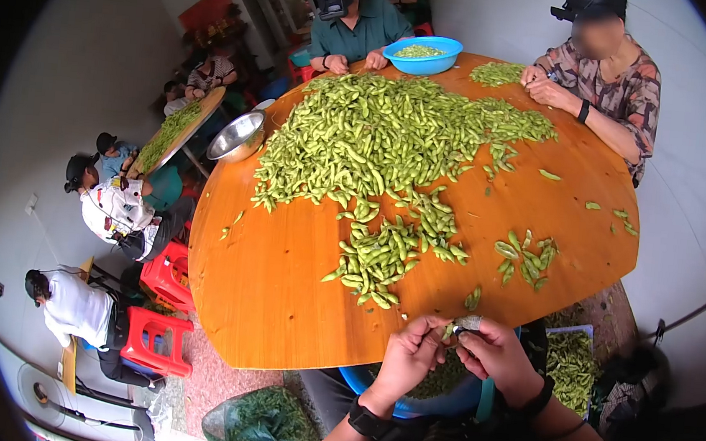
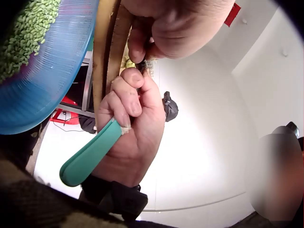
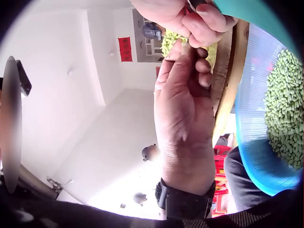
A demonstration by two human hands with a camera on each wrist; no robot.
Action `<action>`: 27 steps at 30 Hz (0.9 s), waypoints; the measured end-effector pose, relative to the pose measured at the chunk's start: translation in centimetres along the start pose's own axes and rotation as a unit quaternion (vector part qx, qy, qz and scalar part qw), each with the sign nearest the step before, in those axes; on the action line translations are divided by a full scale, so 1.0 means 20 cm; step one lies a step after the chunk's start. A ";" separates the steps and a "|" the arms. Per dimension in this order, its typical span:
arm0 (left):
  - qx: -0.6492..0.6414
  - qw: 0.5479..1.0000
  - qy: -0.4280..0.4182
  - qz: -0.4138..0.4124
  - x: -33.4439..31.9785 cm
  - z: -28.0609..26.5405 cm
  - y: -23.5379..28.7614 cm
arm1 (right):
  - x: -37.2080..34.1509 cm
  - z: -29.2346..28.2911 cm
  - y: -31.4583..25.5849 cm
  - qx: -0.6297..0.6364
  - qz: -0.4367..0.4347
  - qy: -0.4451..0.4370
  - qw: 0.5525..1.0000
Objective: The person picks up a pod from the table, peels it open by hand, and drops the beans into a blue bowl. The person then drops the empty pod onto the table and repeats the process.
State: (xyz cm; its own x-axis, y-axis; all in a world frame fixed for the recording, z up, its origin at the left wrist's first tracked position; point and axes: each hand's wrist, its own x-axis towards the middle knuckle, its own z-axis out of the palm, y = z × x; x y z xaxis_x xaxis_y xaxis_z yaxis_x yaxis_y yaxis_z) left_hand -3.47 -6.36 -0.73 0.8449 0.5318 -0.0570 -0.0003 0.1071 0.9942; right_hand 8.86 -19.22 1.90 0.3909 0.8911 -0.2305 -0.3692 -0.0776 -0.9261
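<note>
Both hands meet over the table's near edge. My right hand (image 1: 499, 351) grips a tool with a flat teal handle (image 2: 90, 154); the handle sticks out below the curled fingers and the working end is mostly hidden. Facing it, my left hand (image 1: 410, 356) pinches a green soybean pod (image 1: 447, 331) between thumb and fingertips, right at the right hand's fingertips. Below both hands sits a blue basin (image 1: 471, 403), and shelled green beans (image 3: 287, 99) fill part of the blue basket (image 3: 256, 156). A few pods (image 1: 526, 259) lie on the table just beyond the hands.
A large heap of pods (image 1: 378, 130) covers the middle of the wooden table (image 1: 262, 297). A steel bowl (image 1: 237, 136) and a blue bowl (image 1: 424, 55) stand near its edge. Two people sit across. A crate of pods (image 1: 571, 366) and a green mesh bag (image 1: 259, 426) are on the floor.
</note>
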 end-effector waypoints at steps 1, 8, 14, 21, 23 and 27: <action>-0.001 1.000 -0.009 0.003 0.01 -0.01 0.00 | 0.00 0.00 -0.03 -0.014 0.010 -0.003 1.000; -0.129 0.990 0.013 -0.048 0.04 0.03 0.05 | 0.05 0.05 -0.01 -0.159 -0.138 0.048 0.976; 0.095 0.992 0.032 0.074 0.01 0.07 0.01 | -0.01 0.04 -0.03 -0.160 -0.127 0.047 0.978; 0.265 0.942 0.086 0.187 0.00 0.13 0.02 | -0.02 0.04 0.00 -0.152 -0.178 0.068 0.970; 0.180 0.975 0.096 0.092 0.00 0.14 0.03 | -0.01 0.04 0.00 -0.173 -0.219 0.076 0.957; -0.059 0.991 0.123 -0.012 -0.03 0.17 0.08 | -0.01 0.04 0.04 -0.244 -0.268 0.103 0.926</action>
State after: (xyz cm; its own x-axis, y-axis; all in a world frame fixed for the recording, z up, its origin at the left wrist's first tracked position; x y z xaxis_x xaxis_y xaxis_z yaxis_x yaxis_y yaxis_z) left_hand -2.16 -9.39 1.16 0.6898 0.7147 -0.1159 -0.0554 0.2117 0.9758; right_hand 7.75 -19.12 1.48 0.5791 0.7598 0.2955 0.3298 0.1131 -0.9373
